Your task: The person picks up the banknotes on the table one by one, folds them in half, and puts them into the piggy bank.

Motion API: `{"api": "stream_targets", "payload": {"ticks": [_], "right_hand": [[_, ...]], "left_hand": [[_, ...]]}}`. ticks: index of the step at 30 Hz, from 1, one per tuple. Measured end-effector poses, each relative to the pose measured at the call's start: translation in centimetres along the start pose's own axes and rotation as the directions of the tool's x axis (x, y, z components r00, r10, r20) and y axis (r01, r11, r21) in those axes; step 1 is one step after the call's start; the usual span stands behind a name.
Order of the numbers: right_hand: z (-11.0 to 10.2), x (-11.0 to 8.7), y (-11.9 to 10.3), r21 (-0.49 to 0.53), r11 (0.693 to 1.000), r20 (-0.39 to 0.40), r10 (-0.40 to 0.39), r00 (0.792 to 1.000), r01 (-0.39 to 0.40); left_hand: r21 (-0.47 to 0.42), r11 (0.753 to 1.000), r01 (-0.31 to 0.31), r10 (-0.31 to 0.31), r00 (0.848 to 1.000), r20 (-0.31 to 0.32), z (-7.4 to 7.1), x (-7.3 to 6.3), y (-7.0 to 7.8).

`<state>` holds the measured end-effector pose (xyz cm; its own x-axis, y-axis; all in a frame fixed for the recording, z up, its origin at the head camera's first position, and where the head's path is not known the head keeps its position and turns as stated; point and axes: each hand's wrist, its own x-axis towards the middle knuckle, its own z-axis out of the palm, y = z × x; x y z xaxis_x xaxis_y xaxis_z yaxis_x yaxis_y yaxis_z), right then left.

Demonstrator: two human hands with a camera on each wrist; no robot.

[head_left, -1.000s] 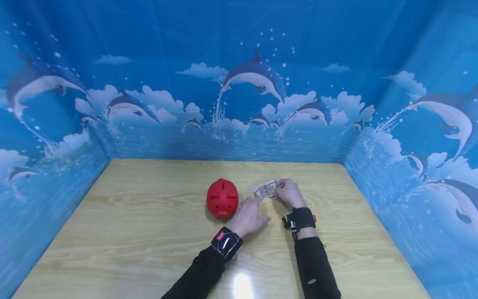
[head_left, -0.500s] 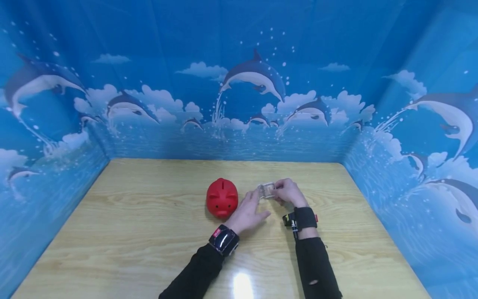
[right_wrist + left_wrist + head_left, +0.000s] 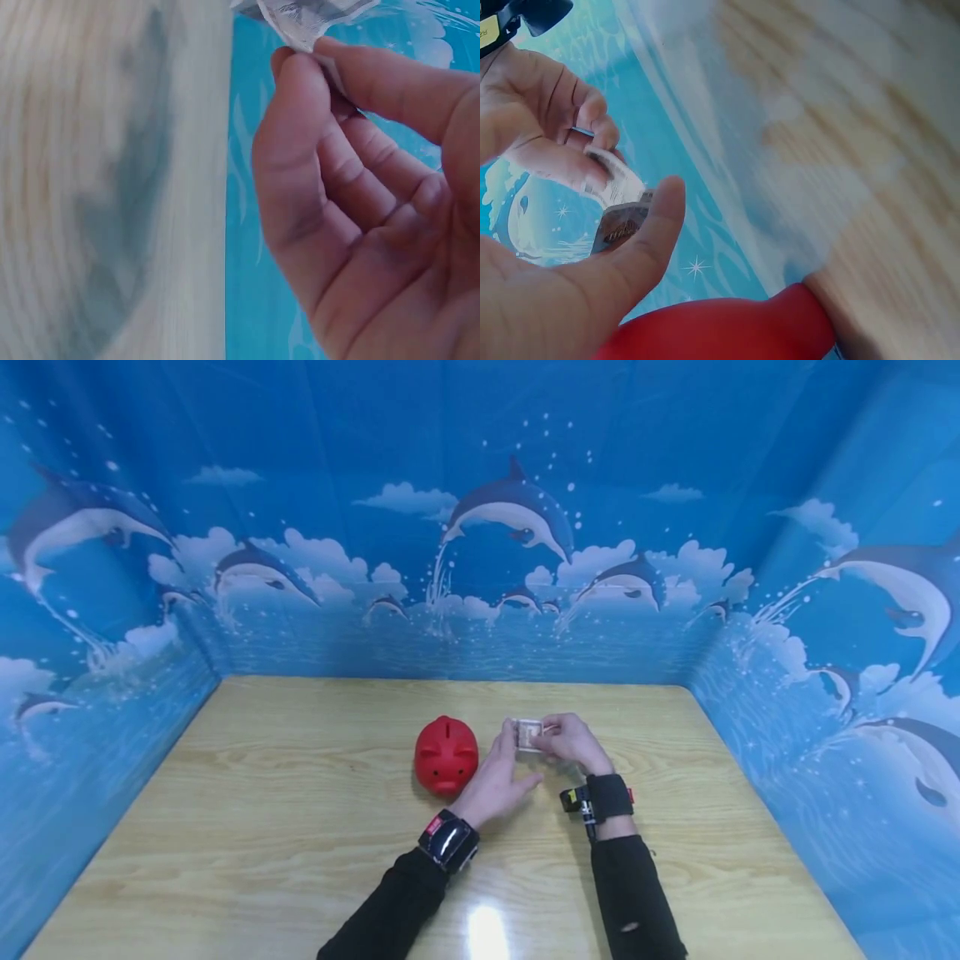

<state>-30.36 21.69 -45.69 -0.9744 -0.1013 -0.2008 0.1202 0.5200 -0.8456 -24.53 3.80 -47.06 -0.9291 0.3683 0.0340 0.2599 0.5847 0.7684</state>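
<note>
A banknote point(image 3: 529, 735) is held up between my two hands, bent, right of the red piggy bank point(image 3: 446, 756). My right hand point(image 3: 573, 742) pinches its right end between thumb and fingers; the right wrist view shows the pinched paper note point(image 3: 300, 19) at the top. My left hand point(image 3: 495, 789) has its fingers extended, their tips against the note's left end, and its thumb stands apart. In the left wrist view the banknote point(image 3: 622, 184) curves against the left hand point(image 3: 592, 289), which partly hides it. The pig has a slot on top and faces me.
The piggy bank stands close beside the left hand on a wooden table point(image 3: 300, 827). A blue curtain point(image 3: 465, 643) printed with dolphins surrounds the table's back and sides. Both wrists wear black straps with cameras.
The banknote went from stretched out nearly flat to bent, and shifted slightly left. My right hand moved a little left with it; my left fingers moved slightly away from me. The piggy bank stayed put.
</note>
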Motion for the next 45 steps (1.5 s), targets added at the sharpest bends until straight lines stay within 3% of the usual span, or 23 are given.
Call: {"api": "stream_targets", "payload": {"ticks": [5,10,14,23,31,45], "right_hand": [[0.1,-0.3,-0.5,0.102,0.994,0.036,-0.033,0.999,0.029],[0.2,-0.3,-0.8,0.191,0.979,0.064,-0.079,0.995,0.066],[0.2,-0.3,-1.0,0.248,0.967,0.075,-0.072,0.995,0.052],[0.4,-0.4,-1.2,0.290,0.954,0.098,-0.110,0.989,0.077],[0.7,-0.4,-1.4,0.320,0.943,0.088,-0.129,0.988,0.095],[0.7,-0.2,-1.4,0.314,0.943,0.052,-0.131,0.990,0.108]], "left_hand": [[-0.018,1.000,0.007,-0.008,0.999,-0.054,0.0,0.0,0.0],[-0.012,1.000,0.006,-0.007,0.998,-0.062,0.0,0.0,-0.1],[-0.014,1.000,-0.005,0.004,0.998,-0.069,0.0,0.1,0.0],[0.015,0.998,-0.055,0.056,0.997,-0.062,0.0,0.1,-0.1],[-0.012,0.998,-0.061,0.060,0.997,-0.038,-0.2,0.0,-0.1],[-0.002,0.996,-0.086,0.086,0.994,-0.071,0.0,0.2,-0.2]]}}
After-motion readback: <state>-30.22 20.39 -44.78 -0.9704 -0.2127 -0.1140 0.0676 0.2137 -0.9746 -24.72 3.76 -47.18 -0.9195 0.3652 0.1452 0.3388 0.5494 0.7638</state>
